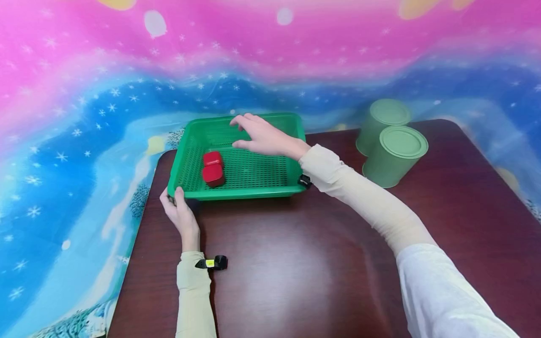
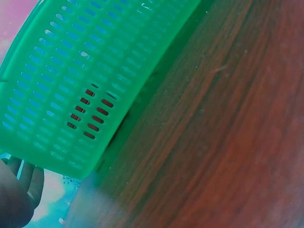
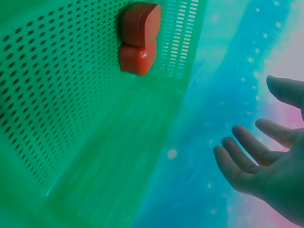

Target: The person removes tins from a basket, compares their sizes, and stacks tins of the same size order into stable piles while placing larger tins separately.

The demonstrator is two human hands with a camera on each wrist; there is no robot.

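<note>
A green perforated plastic basket (image 1: pixel 241 194) stands at the far side of the brown table. My left hand (image 1: pixel 181 216) grips its near left corner, thumb on the rim and fingers curled around the outside; in the left wrist view those fingers (image 2: pixel 35 183) show beside the basket wall (image 2: pixel 61 61). Over the basket hovers my right hand (image 1: pixel 268 137), fingers spread and holding nothing. Two small red boxes with rounded corners, a nearer one (image 1: pixel 213 175) and a farther one (image 1: pixel 212 158), sit against each other in the basket's left part. The right wrist view shows them as well.
To the right of the basket are two pale green lidded cans, the front one (image 1: pixel 396 155) overlapping the rear one (image 1: pixel 386 115) in the head view. A pink and blue patterned cloth (image 1: pixel 236 56) hangs behind the brown table (image 1: pixel 270 263).
</note>
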